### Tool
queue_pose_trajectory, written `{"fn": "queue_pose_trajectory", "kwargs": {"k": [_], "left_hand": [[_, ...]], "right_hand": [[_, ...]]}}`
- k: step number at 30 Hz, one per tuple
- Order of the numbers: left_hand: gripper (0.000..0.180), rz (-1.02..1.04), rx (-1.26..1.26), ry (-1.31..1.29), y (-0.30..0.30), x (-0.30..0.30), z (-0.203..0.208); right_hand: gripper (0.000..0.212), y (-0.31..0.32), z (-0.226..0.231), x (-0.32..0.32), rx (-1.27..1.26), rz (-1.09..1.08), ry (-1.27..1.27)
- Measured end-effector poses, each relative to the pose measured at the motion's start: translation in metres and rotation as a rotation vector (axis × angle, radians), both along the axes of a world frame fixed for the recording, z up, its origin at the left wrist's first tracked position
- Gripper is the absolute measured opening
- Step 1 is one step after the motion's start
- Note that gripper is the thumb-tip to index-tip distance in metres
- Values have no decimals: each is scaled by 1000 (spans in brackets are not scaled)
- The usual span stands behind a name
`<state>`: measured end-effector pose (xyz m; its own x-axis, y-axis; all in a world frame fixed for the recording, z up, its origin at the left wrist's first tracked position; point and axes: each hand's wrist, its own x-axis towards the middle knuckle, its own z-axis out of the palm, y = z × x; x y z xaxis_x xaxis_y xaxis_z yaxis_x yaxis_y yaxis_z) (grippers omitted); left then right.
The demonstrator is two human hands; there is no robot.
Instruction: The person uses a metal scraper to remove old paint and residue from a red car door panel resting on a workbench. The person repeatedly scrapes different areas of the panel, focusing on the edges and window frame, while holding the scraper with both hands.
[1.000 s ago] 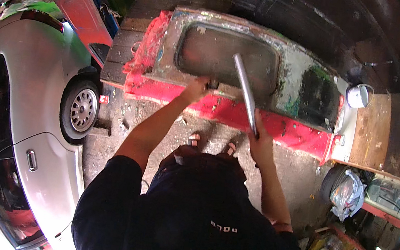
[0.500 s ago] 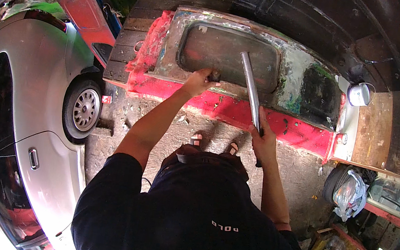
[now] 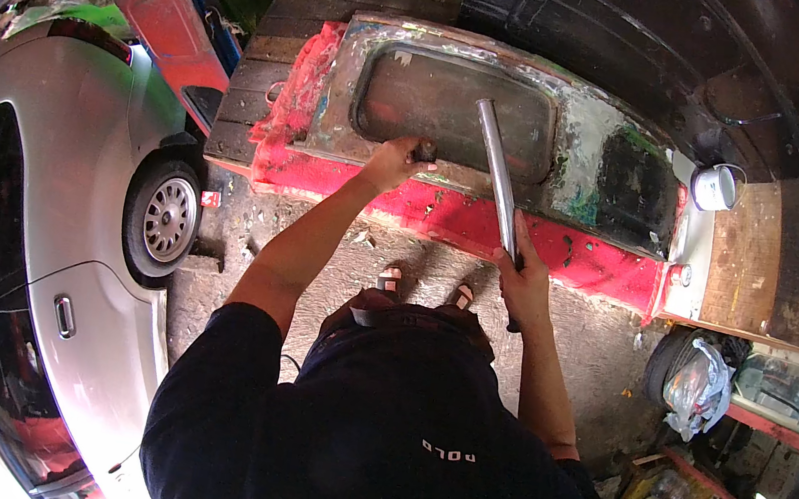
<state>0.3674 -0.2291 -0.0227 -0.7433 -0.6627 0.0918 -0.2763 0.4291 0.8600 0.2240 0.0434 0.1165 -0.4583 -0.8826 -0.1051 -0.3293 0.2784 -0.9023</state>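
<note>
In front of me lies a worn vehicle panel [image 3: 586, 123] with patchy paint and a dark, rounded recess [image 3: 439, 103]. It rests on a red cloth [image 3: 386, 199]. My left hand [image 3: 392, 165] is closed round a small dark block [image 3: 423, 152], held at the panel's near edge below the recess. My right hand [image 3: 524, 284] grips a long silver metal bar [image 3: 499, 174] by its dark handle. The bar slants up and to the left, its far end over the recess. Whether that end touches the panel, I cannot tell.
A silver car [image 3: 87, 208] stands close on the left. Behind it leans a red panel [image 3: 174, 28]. Wooden boards [image 3: 269, 49] support the cloth. A white bucket [image 3: 713, 189] sits at the right, above a tyre [image 3: 672, 366] and a plastic bag [image 3: 701, 388].
The bar's far end has shifted slightly left and up. My left hand and the dark block have hardly moved.
</note>
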Motion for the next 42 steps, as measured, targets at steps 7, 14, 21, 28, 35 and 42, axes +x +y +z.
{"fn": "queue_pose_trajectory", "kwargs": {"k": [7, 14, 21, 28, 35, 42], "left_hand": [[51, -30, -58, 27, 1, 0, 1], [42, -158, -341, -101, -8, -6, -30], [45, 18, -22, -45, -7, -8, 7], [48, 3, 26, 22, 0, -13, 19], [52, -20, -14, -66, 3, -16, 12], [49, -36, -125, -31, 13, -18, 19]], "right_hand": [[64, -9, -7, 6, -108, 35, 166], [64, -18, -30, -1, 180, 128, 218], [62, -8, -11, -7, 37, -136, 60], [64, -3, -4, -6, 37, -208, -100], [63, 2, 11, -9, 125, -225, -210], [62, -4, -2, -34, 213, -94, -89]]}}
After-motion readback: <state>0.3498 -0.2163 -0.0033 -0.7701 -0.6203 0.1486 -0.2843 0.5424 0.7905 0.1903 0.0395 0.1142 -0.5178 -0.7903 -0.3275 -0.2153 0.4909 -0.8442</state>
